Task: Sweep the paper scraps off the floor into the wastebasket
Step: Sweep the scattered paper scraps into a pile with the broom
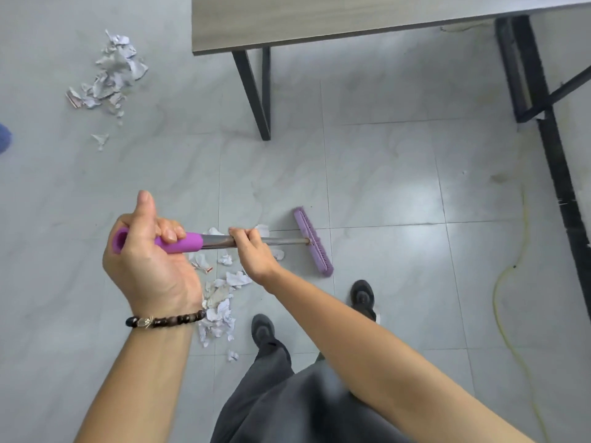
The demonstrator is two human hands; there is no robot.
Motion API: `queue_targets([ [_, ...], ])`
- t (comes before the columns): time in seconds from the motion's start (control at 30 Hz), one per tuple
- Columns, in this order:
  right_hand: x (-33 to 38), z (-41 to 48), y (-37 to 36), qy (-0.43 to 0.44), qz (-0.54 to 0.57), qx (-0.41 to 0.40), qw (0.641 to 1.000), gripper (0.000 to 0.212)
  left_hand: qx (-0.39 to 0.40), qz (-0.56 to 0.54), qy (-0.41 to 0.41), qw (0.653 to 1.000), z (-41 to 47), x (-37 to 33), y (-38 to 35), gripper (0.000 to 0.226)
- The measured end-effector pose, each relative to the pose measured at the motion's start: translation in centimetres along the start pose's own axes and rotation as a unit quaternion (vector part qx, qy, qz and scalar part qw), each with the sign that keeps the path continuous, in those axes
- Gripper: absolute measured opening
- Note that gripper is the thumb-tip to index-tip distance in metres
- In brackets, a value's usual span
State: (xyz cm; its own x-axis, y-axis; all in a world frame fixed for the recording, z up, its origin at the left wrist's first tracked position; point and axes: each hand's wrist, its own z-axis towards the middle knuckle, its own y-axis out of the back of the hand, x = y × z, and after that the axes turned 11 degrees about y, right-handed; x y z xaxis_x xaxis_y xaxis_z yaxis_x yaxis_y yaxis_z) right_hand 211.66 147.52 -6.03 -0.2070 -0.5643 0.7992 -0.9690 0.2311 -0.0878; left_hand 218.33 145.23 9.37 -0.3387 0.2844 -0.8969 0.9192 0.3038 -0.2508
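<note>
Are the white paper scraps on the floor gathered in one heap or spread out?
Spread out: one group of torn white paper scraps lies at the upper left; a second group lies beside the black shoes.

floor (pixel 383 174) wide open ahead of the broom head (pixel 312 242) | table legs (pixel 256 91) block up top | black frame (pixel 556 161) and yellow cord (pixel 505 282) crowd the right | scraps (pixel 220 302) by the shoes (pixel 363 297)

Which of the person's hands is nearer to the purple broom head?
Right. The right hand holds the metal shaft partway toward the broom head; the left hand holds the purple grip at the opposite end.
</note>
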Motion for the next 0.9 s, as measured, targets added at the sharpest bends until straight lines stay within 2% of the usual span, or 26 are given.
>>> queue_targets([
  [0.17,-0.9,-1.6,-7.4,0.016,0.016,-0.083,0.996,0.051,0.057,-0.003,0.027,0.998,2.2,-3.0,6.6,0.05],
  [0.3,-1.4,-4.0,-9.2,0.011,0.024,-0.127,0.992,0.051,0.124,-0.003,0.057,0.991,2.4,-4.1,8.9,0.05],
  [0.63,-4.8,-11.1,-5.6,0.029,0.035,-0.273,0.961,0.048,0.287,0.021,0.127,0.949,-3.1,-3.4,9.7,0.046],
  [0.8,-7.9,-13.9,-3.7,0.009,0.046,-0.301,0.952,0.044,0.348,0.084,0.151,0.921,-6.5,-1.4,10.1,0.042],
  [0.9,-11.0,-14.6,-4.0,0.006,0.059,-0.279,0.958,0.038,0.34,0.139,0.171,0.914,-8.0,0.6,12.1,0.04],
])
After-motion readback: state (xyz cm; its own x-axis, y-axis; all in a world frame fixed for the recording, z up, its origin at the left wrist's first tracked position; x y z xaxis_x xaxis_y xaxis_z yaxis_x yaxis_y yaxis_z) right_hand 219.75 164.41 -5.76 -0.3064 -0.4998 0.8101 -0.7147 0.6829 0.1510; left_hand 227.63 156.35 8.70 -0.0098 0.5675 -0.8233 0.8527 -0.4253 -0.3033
